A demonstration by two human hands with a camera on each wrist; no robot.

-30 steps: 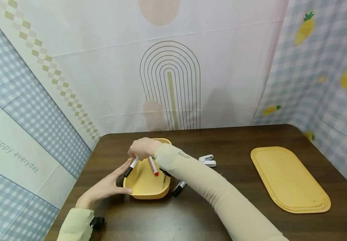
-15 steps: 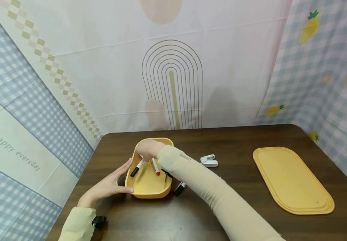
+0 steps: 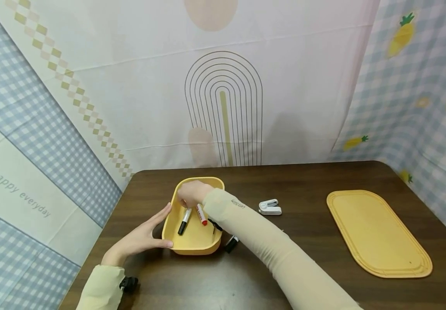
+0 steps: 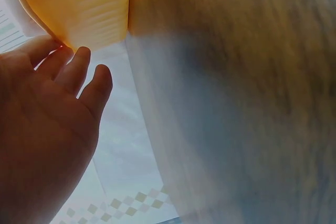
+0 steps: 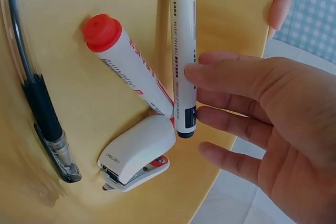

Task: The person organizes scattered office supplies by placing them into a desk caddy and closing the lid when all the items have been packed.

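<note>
Toward the back left of the counter [image 3: 292, 185], I see a yellow box [image 3: 196, 251] between a person's two hands. The left hand [image 3: 139, 238] is spread against its near left side, thumb touching the rim and fingers straight along the outer wall; it is not clenched. The right hand [image 3: 193, 193] reaches down inside the box, its thumb lying on the white barrel of a black-capped marker [image 5: 184, 51] and its other fingertips beside the same barrel; I cannot tell whether it grasps the marker or has let go.

That marker is inside the box, cap toward the person, with a red-capped marker [image 5: 131, 69] slanting beside it and meeting it near the blunt ends. A small white stapler [image 5: 137, 148] sits right by those ends, and a clear pen with a black grip [image 5: 43, 108] lies near the right wall.

Just outside the box, another black-capped marker [image 3: 231, 244] lies partly hidden under the pale right sleeve [image 3: 261, 228]. Beyond it rests a white stapler-like object [image 3: 270, 208], and well off to the right a flat yellow lid [image 3: 378, 232].
</note>
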